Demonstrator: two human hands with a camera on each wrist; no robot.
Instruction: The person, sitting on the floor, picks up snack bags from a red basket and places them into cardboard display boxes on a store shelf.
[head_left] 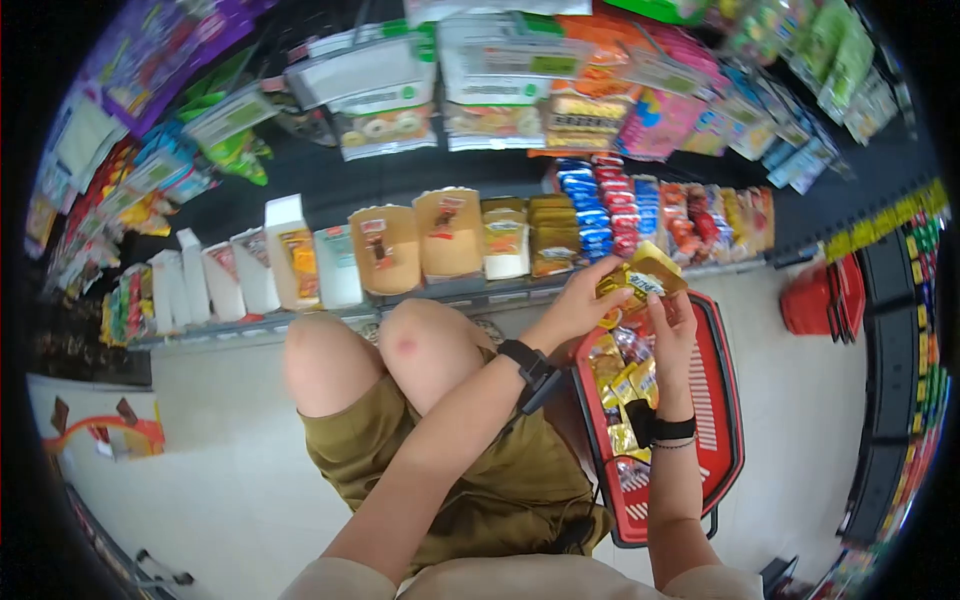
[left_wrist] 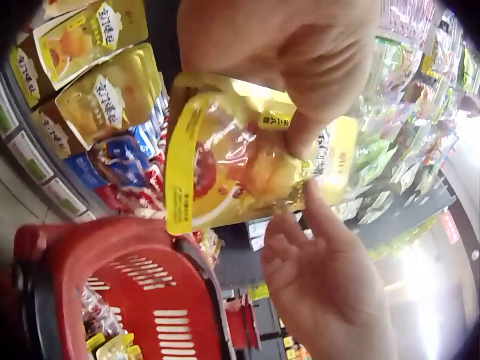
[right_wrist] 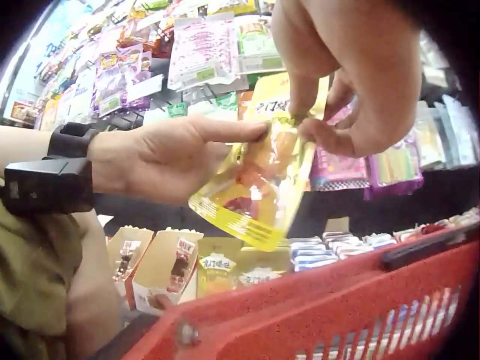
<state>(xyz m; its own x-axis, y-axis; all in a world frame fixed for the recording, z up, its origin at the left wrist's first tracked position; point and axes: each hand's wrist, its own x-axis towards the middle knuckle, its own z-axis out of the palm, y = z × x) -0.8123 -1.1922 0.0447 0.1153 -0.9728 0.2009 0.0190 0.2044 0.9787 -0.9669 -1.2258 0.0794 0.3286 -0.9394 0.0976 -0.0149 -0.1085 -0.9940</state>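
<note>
Both hands are on a shiny yellow snack pouch (head_left: 640, 283) above the basket. It has a picture of food in a bowl and dark lettering on a pale label. My left hand (head_left: 585, 308) grips one side, its thumb lying on the front in the right wrist view. My right hand (head_left: 674, 325) pinches the opposite side between thumb and fingers, as the right wrist view shows (right_wrist: 352, 82). Below the pouch stands a red shopping basket (head_left: 722, 400), holding several yellow and clear snack packets (head_left: 622, 390).
A low shelf ahead carries open cardboard boxes (head_left: 385, 250), matching yellow pouches (left_wrist: 105, 105), and blue and red packets (head_left: 585, 210). Bagged snacks (head_left: 385, 110) hang above. The person's bent knees (head_left: 405, 345) are left of the basket. More red baskets (head_left: 815, 300) stand on the floor at right.
</note>
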